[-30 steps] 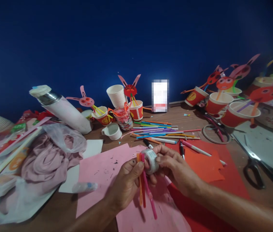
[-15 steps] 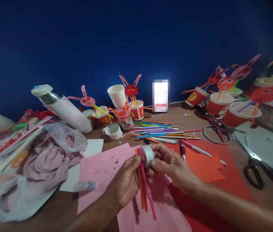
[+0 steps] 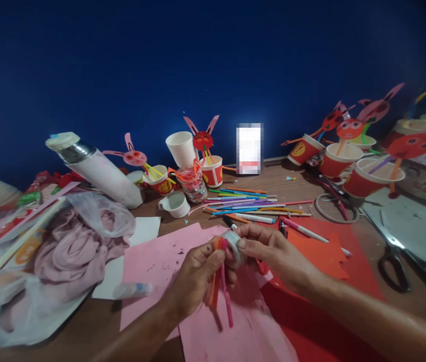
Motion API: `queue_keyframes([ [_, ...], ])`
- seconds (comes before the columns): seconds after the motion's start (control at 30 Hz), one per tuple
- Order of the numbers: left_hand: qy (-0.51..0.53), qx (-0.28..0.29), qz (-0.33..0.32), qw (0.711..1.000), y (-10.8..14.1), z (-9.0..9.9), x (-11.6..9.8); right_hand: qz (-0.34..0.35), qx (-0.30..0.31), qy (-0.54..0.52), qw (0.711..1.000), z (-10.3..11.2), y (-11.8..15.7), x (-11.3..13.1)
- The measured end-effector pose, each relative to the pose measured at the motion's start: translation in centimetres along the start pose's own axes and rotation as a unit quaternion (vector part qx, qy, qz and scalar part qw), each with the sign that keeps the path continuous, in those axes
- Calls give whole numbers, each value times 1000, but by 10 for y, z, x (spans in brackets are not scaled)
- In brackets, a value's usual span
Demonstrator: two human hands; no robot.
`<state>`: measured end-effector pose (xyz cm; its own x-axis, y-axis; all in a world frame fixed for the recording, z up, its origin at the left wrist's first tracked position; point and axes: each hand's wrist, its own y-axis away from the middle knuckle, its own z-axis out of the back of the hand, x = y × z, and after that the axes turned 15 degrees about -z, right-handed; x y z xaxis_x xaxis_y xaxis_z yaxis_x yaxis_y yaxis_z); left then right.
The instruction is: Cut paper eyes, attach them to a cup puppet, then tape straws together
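My left hand (image 3: 197, 274) is closed around a small bundle of drinking straws (image 3: 225, 296), pink and orange, whose lower ends hang down past the fingers. A roll of clear tape (image 3: 233, 247) sits against the bundle's upper part, gripped by the thumb and fingers of my right hand (image 3: 268, 251). Whether a strip of tape joins roll and straws I cannot make out. Below both hands lies a pink paper sheet (image 3: 231, 342), and a red sheet (image 3: 292, 322) lies under my right forearm.
Loose coloured straws (image 3: 250, 203) and markers lie behind my hands. Black-handled scissors (image 3: 396, 251) are at right. Paper cups with rabbit-faced figures (image 3: 373, 176) stand at the back. A bottle (image 3: 102, 171) leans at left, near a plastic bag (image 3: 17, 306). A glue stick or tube (image 3: 132, 290) rests on paper.
The straw bundle has tilted, its lower ends swinging left and upward. The tape roll has turned against it and moved slightly down. Both hands keep their holds.
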<state>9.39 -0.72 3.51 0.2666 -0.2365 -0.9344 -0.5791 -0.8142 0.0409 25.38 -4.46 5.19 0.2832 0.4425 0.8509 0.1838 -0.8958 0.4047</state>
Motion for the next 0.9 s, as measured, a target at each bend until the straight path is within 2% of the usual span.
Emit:
queue_keyframes([
  [0.13, 78, -54, 7, 995, 0, -1, 5, 12, 47, -39, 998, -3, -2, -3],
  [0.27, 89, -57, 2, 994, 0, -3, 5, 28, 88, -73, 993, -5, -4, -8],
  [0.53, 73, -40, -12, 996, 1, -7, 5, -7, 36, -130, 991, -1, -8, -21],
  [0.8, 51, -41, -9, 998, 4, -5, 9, 0, 57, -122, 991, -2, -5, -19],
  [0.9, 48, -43, -9, 998, 4, -6, 9, 5, 84, -137, 987, -5, -4, -17],
])
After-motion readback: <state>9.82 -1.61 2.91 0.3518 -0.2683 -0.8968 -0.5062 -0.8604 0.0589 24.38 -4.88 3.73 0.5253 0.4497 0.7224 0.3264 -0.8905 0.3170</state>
